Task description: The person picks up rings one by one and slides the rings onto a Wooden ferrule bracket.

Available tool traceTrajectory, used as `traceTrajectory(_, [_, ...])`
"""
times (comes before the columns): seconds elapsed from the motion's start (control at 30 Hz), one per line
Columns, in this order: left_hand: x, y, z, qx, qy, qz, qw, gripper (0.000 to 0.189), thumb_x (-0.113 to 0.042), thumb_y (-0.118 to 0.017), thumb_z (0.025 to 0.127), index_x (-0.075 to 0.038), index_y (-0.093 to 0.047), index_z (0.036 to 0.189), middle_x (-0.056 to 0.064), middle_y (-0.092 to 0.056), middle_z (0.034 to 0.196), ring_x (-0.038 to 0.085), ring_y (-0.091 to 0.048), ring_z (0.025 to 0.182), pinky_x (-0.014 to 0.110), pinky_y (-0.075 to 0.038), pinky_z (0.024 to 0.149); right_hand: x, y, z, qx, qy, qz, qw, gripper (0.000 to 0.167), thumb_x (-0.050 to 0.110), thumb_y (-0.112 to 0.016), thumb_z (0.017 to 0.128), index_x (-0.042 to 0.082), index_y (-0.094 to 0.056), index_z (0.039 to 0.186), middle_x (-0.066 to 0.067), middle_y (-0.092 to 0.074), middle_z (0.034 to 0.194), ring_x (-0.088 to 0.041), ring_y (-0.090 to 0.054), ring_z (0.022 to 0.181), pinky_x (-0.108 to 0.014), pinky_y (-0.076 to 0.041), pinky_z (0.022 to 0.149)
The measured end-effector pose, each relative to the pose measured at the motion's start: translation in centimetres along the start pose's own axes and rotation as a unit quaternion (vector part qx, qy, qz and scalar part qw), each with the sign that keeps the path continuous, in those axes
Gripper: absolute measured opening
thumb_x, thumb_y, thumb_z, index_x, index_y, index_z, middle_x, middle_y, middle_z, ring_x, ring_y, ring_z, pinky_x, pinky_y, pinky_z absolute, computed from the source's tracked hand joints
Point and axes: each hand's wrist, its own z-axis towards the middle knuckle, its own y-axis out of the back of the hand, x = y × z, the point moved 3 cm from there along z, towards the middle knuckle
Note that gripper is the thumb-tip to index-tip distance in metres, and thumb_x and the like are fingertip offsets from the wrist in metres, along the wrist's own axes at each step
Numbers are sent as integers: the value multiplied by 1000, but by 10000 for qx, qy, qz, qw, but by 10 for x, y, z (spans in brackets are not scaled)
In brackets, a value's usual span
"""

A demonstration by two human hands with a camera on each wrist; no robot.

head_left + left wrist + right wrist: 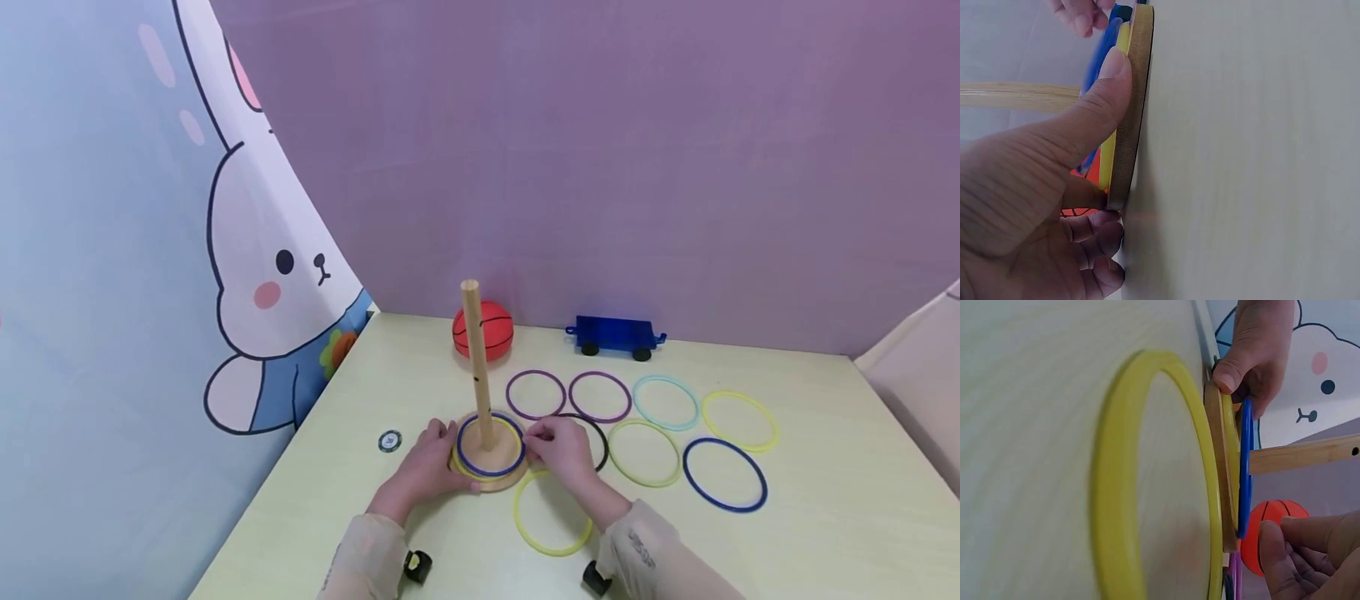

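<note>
A round wooden base [495, 486] with an upright wooden post [477, 358] stands on the table. My left hand [423, 462] grips the left side of the base, thumb along its near edge. Around the post lies a yellow ring [1230, 444], and a blue ring [1245, 481], tilted and blurred in the left wrist view, is just above it. My right hand [562, 450] is beside the right edge of the blue ring, thumb and forefinger close together with nothing between them. Another yellow ring [1119, 475] lies flat on the table below my right hand.
Behind the post sits a red ball [495, 333], with a blue wagon [615, 333] to its right. Several rings are spread to the right, among them a dark blue ring [731, 509] and a black ring [606, 446]. A round chip [389, 441] lies at the left.
</note>
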Motion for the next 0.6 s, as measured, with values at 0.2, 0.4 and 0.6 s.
traceTrajectory(0.2, [-1, -1, 0, 0, 28, -19, 10000, 114, -49, -88, 64, 6, -33, 148, 17, -42, 128, 32, -43, 123, 49, -39, 104, -1, 16, -17, 52, 132, -45, 9999, 6, 6, -76, 82, 7, -72, 78, 1, -65, 66, -15, -61, 56, -23, -49, 50])
traceTrajectory(0.4, [1, -1, 1, 26, 80, -41, 10000, 116, -50, -88, 63, 4, -33, 148, 16, -42, 129, 32, -43, 124, 49, -40, 104, -8, 32, -37, 278, -132, 260, 9992, 7, 3, -76, 81, 5, -70, 78, -5, -66, 69, -15, -61, 56, -25, -53, 51])
traceTrajectory(0.6, [3, -2, 2, 55, 108, -83, 9999, 116, -50, -88, 63, 4, -32, 149, 16, -41, 130, 33, -42, 125, 49, -39, 104, -18, 47, -53, 394, -506, 71, 9979, 9, 2, -77, 79, 5, -68, 78, -4, -64, 68, -15, -61, 56, -25, -53, 52])
